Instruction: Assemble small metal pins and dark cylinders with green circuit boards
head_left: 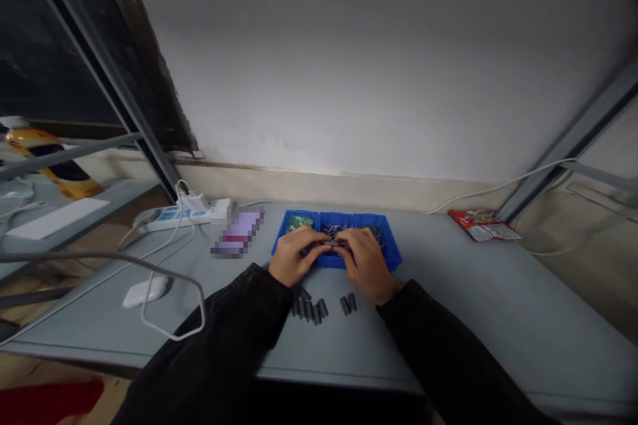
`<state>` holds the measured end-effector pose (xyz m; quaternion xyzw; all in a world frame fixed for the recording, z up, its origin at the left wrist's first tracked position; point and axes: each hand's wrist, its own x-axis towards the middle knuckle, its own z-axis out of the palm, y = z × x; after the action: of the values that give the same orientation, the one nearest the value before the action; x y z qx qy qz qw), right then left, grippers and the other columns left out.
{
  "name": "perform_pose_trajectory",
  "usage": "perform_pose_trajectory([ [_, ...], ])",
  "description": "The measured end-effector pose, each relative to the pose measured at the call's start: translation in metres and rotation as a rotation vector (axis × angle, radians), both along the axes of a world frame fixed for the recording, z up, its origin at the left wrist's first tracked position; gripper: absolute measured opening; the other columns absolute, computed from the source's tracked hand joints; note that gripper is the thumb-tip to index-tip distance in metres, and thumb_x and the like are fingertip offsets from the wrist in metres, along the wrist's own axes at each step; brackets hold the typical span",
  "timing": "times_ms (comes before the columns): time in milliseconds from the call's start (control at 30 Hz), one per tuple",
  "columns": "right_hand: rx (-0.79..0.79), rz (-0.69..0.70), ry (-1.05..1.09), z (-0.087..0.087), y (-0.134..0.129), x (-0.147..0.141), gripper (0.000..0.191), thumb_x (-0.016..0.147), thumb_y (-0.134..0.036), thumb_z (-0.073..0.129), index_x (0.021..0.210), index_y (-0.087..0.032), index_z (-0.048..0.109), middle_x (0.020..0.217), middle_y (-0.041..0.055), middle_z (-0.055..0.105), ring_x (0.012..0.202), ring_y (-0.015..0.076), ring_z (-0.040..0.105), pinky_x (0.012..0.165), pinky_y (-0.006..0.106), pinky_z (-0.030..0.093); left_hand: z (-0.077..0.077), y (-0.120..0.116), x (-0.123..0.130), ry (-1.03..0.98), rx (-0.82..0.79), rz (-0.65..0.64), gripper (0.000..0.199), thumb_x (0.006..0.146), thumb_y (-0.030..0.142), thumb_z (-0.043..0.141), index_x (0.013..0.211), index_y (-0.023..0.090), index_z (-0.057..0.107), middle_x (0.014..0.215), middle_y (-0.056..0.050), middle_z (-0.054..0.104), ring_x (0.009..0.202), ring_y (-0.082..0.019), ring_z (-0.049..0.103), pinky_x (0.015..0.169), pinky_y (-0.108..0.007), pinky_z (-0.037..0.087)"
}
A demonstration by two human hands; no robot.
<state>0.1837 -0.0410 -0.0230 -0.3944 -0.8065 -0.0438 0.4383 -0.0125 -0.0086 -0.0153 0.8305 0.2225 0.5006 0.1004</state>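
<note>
Both hands meet above a blue tray (393,254) with three compartments. My left hand (295,255) and my right hand (365,261) pinch the two ends of one small dark grey cylinder (331,244) lying sideways between them. Green small parts (301,220) fill the left compartment; shiny metal pieces (333,228) lie in the middle one. The right compartment's contents are partly hidden by my right hand. Several dark grey cylinders (309,310) rest in a group below my left hand. Two more cylinders (349,303) lie side by side below my right hand.
Left of the tray lie a phone (240,231), a power strip (199,214) with plugs and cables, and a white mouse-like object (146,292). A white cable (172,273) loops above the table's left part. A red packet (483,226) lies at the right, near the wall (339,93).
</note>
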Motion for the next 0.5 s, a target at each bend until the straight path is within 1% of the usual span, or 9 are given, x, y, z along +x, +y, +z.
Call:
perform_pose_trajectory([
  [133, -0.011, -0.011, -0.034, -0.0005, 0.0018, 0.0002, 0.021, 0.104, -0.025, 0.043, 0.095, -0.019, 0.061, 0.091, 0.0049, 0.068, 0.089, 0.02, 0.061, 0.081, 0.036, 0.038, -0.0007, 0.0001, -0.0001, 0.029, -0.01, -0.02, 0.014, 0.092, 0.024, 0.066, 0.103, 0.016, 0.071, 0.086, -0.006, 0.071, 0.075, -0.015, 0.063, 0.076, -0.031, 0.054],
  [200, -0.013, -0.006, -0.041, -0.0005, 0.0018, 0.0003, 0.022, 0.104, -0.025, 0.042, 0.094, -0.02, 0.061, 0.09, 0.0042, 0.068, 0.088, 0.0195, 0.06, 0.081, 0.036, 0.038, -0.0007, 0.0, 0.0, 0.022, -0.006, -0.022, 0.014, 0.092, 0.023, 0.067, 0.103, 0.016, 0.07, 0.087, -0.006, 0.071, 0.076, -0.015, 0.063, 0.077, -0.031, 0.054],
  [300, -0.005, 0.025, -0.022, -0.0005, 0.0011, 0.0002, 0.016, 0.103, -0.027, 0.048, 0.111, -0.019, 0.059, 0.102, 0.0056, 0.069, 0.095, 0.0205, 0.06, 0.085, 0.037, 0.039, -0.001, 0.0, 0.0001, 0.009, 0.005, -0.011, 0.013, 0.091, 0.02, 0.067, 0.102, 0.016, 0.07, 0.09, -0.006, 0.072, 0.078, -0.015, 0.063, 0.078, -0.03, 0.053],
  [367, -0.002, 0.028, -0.018, -0.0013, 0.001, 0.0, 0.019, 0.101, -0.027, 0.05, 0.117, -0.019, 0.055, 0.105, 0.0072, 0.068, 0.097, 0.0216, 0.06, 0.086, 0.038, 0.04, -0.0014, 0.0002, 0.0001, 0.01, 0.005, -0.002, 0.012, 0.091, 0.02, 0.067, 0.102, 0.016, 0.07, 0.09, -0.006, 0.072, 0.078, -0.015, 0.063, 0.078, -0.03, 0.053],
  [467, 0.01, 0.019, -0.016, -0.0035, 0.0024, 0.0, 0.011, 0.102, -0.024, 0.046, 0.106, -0.02, 0.056, 0.095, 0.0064, 0.067, 0.089, 0.0216, 0.059, 0.081, 0.037, 0.041, -0.002, 0.0003, -0.0001, 0.026, 0.001, -0.009, 0.013, 0.091, 0.02, 0.067, 0.103, 0.016, 0.07, 0.09, -0.006, 0.072, 0.078, -0.016, 0.064, 0.078, -0.031, 0.053],
  [500, 0.015, 0.019, -0.013, -0.0041, 0.0031, 0.0001, 0.012, 0.102, -0.023, 0.045, 0.103, -0.02, 0.056, 0.093, 0.0059, 0.066, 0.088, 0.0214, 0.059, 0.08, 0.037, 0.04, -0.0021, 0.0004, -0.0001, 0.032, 0.0, -0.014, 0.013, 0.091, 0.02, 0.067, 0.103, 0.016, 0.07, 0.089, -0.006, 0.072, 0.078, -0.016, 0.063, 0.077, -0.031, 0.052],
])
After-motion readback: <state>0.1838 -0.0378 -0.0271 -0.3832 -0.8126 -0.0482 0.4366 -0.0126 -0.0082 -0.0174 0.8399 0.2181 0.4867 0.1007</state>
